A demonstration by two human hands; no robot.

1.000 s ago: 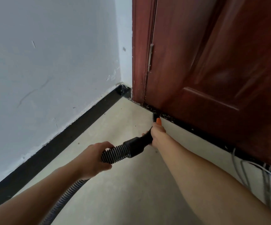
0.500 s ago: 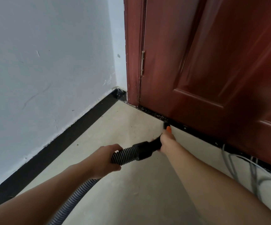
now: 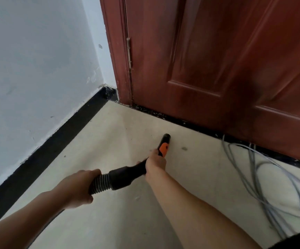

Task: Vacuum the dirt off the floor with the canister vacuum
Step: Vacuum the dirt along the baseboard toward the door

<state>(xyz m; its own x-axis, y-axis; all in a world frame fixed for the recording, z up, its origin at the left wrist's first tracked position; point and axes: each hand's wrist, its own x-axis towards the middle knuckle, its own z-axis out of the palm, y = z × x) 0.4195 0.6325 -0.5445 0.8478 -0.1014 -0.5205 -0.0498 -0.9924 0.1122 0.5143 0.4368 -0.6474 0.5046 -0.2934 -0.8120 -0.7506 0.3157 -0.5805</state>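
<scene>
At the far corner, toward eleven o'clock, I see a white painted wall (image 3: pixel 37 60) with a black skirting strip (image 3: pixel 55 141) meeting a reddish-brown panelled wooden door (image 3: pixel 199 51). Pale specks litter the dark threshold strip (image 3: pixel 151 112) beneath it. The smooth beige floor (image 3: pixel 109 141) carries a grey smudge (image 3: pixel 184 149) just beside the black-and-orange vacuum nozzle (image 3: pixel 164 143) at twelve o'clock. My right hand (image 3: pixel 155 163) grasps that nozzle; whether its tip touches the floor I cannot tell. My left hand (image 3: pixel 75 187) is wrapped round the ribbed grey hose (image 3: pixel 101 182). Loose grey cables (image 3: pixel 264 186) lie at three o'clock.
</scene>
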